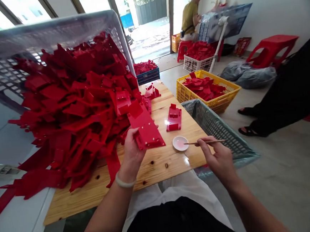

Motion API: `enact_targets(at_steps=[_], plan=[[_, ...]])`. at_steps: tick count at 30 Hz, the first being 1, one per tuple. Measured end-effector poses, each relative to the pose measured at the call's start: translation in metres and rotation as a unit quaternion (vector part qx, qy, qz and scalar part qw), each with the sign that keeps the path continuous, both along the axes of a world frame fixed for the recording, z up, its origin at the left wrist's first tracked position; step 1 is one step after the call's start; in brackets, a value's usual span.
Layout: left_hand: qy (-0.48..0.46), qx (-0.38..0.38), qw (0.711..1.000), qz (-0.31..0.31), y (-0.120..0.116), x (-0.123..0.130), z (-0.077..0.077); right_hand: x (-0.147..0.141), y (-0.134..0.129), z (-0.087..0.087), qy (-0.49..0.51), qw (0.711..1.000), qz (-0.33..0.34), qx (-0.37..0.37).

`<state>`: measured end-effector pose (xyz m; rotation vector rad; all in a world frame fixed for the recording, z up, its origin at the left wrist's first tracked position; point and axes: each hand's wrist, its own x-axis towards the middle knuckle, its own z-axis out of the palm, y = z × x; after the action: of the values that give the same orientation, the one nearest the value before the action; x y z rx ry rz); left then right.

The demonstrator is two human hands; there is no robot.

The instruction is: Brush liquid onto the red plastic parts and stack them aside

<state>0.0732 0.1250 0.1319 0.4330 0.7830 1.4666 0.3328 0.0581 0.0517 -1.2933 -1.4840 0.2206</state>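
Observation:
My left hand [133, 146] grips a flat red plastic part [146, 127], tilted above the wooden table [159, 176]; small pale dots show on its face. Between the fingers of my right hand [217, 155] is a thin brush [206, 141], whose tip reaches into a small white dish [180, 143] of pinkish liquid. Behind the dish another red part [173, 117] lies on the wood. To the left, a large heap of similar red parts [76, 111] spills out of a tipped pale crate [120, 36].
A green-lined basket [226, 132] stands against the table's right edge, with a yellow crate [210, 106] of red parts beyond it. A person in black sandals [249, 131] stands at right. Farther back, another person [190, 16] sits near a white crate [197, 63].

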Motion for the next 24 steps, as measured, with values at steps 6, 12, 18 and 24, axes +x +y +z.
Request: enact_targets(at_steps=[6,12,18,24], plan=[[0.006,-0.086,0.996,-0.033,-0.057,-0.028,-0.008,-0.006,0.016,-0.014,-0.053,0.998,0.019,-0.017],[-0.051,-0.129,0.983,-0.12,-0.075,-0.035,-0.008,-0.008,0.017,-0.013,-0.086,0.996,0.01,-0.037],[-0.017,-0.137,0.984,-0.109,-0.079,-0.037,-0.005,0.0,0.018,0.007,-0.122,0.986,0.073,-0.086],[0.009,-0.165,0.982,-0.095,-0.077,-0.037,-0.004,0.003,0.024,0.033,-0.143,0.965,0.167,-0.139]])
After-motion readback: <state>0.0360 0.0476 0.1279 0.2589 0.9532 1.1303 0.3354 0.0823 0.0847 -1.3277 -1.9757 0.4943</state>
